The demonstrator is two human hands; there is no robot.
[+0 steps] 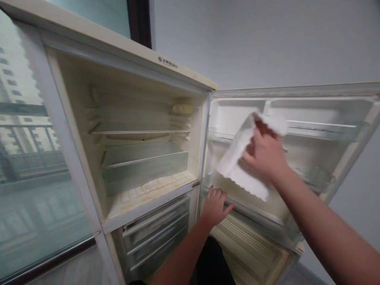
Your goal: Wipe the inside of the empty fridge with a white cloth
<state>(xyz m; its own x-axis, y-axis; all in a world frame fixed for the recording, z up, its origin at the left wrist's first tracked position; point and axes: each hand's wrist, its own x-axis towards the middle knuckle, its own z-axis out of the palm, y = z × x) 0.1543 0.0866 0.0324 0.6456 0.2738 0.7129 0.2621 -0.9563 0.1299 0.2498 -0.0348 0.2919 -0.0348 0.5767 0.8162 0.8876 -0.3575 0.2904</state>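
A thin white cloth [237, 158] with a wavy edge hangs from my right hand [264, 150], whose fingers are closed on its upper part. Both are slightly blurred in front of the open upper fridge door [234, 107], near its clear door shelves. Lower and to the left, my left hand [214, 206] lies on the rim of the bottom door shelf [255, 221], by the hinge side. Its fingers are stretched forward and the thumb stands apart, with nothing seen in its grasp.
Inside the fridge [133, 107] are a glass shelf [139, 128] and a clear drawer [145, 166]. Brownish stains mark the compartment floor [157, 188]. Below, the freezer stands open, showing its drawers [157, 237] and ribbed door [246, 245]. A window [38, 178] is at left.
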